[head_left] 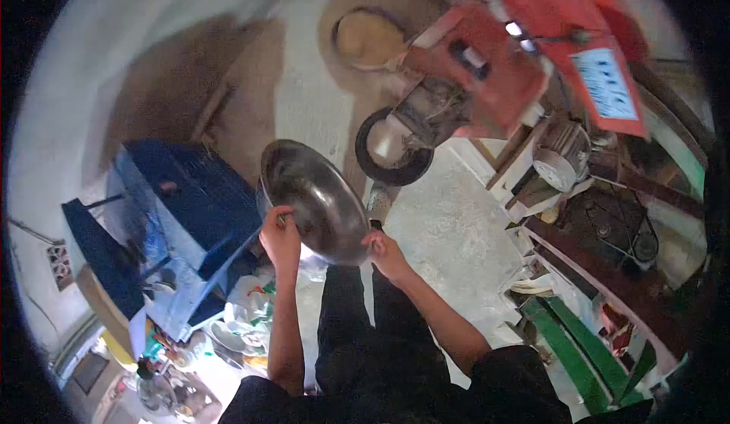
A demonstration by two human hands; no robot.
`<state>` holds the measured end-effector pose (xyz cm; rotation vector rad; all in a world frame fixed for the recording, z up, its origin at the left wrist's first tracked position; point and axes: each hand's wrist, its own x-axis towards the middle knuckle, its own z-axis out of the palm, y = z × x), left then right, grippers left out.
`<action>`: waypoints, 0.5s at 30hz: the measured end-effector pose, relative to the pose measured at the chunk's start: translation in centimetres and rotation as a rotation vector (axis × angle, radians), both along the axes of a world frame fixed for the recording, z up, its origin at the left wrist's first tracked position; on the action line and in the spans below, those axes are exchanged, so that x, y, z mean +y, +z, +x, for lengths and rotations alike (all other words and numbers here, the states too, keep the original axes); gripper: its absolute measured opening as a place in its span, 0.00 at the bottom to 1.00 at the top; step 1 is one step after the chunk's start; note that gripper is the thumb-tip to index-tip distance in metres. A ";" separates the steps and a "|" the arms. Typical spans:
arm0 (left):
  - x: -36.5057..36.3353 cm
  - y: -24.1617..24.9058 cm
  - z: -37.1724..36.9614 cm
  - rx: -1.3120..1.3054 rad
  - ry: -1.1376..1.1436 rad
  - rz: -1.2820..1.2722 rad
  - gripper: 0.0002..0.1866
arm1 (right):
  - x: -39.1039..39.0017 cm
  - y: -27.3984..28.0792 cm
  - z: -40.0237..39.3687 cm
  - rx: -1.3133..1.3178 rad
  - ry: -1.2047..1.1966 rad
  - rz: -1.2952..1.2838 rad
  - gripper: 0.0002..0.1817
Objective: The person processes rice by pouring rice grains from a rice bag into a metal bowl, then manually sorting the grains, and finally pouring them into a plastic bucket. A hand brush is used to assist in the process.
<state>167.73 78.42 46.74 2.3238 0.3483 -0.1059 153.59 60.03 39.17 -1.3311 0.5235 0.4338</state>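
Observation:
A wide metal bowl (315,196) is held tilted in front of my body, its hollow inside facing me. My left hand (281,234) is closed on its lower left rim. On the right side of the same rim, my right hand (384,253) is also closed. The bowl looks empty apart from bright reflections. Just beyond it to the right, a round dark-rimmed pan (391,149) lies beneath the outlet of a red machine (487,66).
A dark blue metal machine (194,196) stands to the left. Bags and bottles (156,390) are piled at lower left. At right are a motor (561,154), a belt pulley (645,245) and green metal bars (566,348). A round tan container (369,40) is farther ahead.

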 end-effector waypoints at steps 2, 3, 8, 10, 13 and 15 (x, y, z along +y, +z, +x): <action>-0.3 -5.2 0.0 0.071 0.048 0.026 0.04 | 0.7 -7.5 -1.6 0.086 -0.100 -0.016 0.11; -0.3 -8.3 0.0 0.095 0.066 0.026 0.04 | 0.7 -10.7 -1.9 0.135 -0.216 -0.042 0.11; -1.9 -20.0 -0.3 0.081 0.223 -0.156 0.03 | -3.0 -23.0 -0.2 0.524 -0.402 -0.262 0.13; -3.4 -21.0 -0.2 0.085 0.260 -0.161 0.02 | -4.2 -26.6 0.9 0.699 -0.350 -0.516 0.21; -5.4 -22.3 -0.1 0.192 0.346 -0.366 0.02 | -6.3 -29.7 1.4 0.802 -0.337 -0.326 0.34; -6.2 -23.9 -0.4 0.298 0.204 -0.380 0.02 | -7.2 -28.3 2.5 0.555 -0.718 0.715 0.44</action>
